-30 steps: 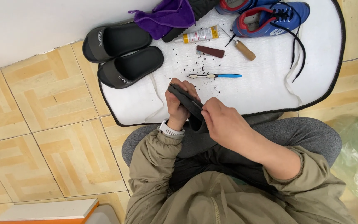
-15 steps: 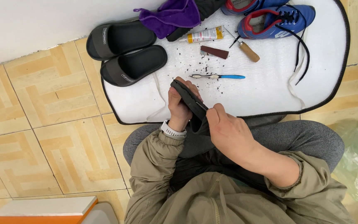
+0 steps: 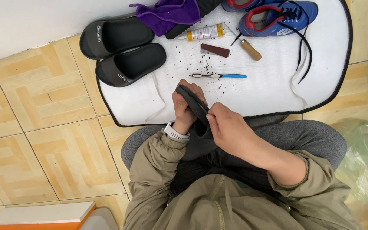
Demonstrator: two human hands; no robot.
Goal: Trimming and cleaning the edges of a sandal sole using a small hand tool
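Tiled floor carries a white mat with a blue-handled tool. Above the lap, the left hand clasps a dark sole piece while the right hand pinches its lower end. A firm left-hand clamp near the worked edge, I judge, keeps the strip from twisting.

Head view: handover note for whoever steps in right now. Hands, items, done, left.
Left hand: grips the dark shoe piece over the lap, watch on that wrist.
Right hand: pressed on the lower end of the same piece.
On the white mat: blue-handled brush, wooden-handled tool, glue tube, brown block, blue shoe, purple cloth, two black slides.
Done: dark crumbs lie scattered on the mat.
Left: piece not back in any shoe; glue tube lies out of hand.
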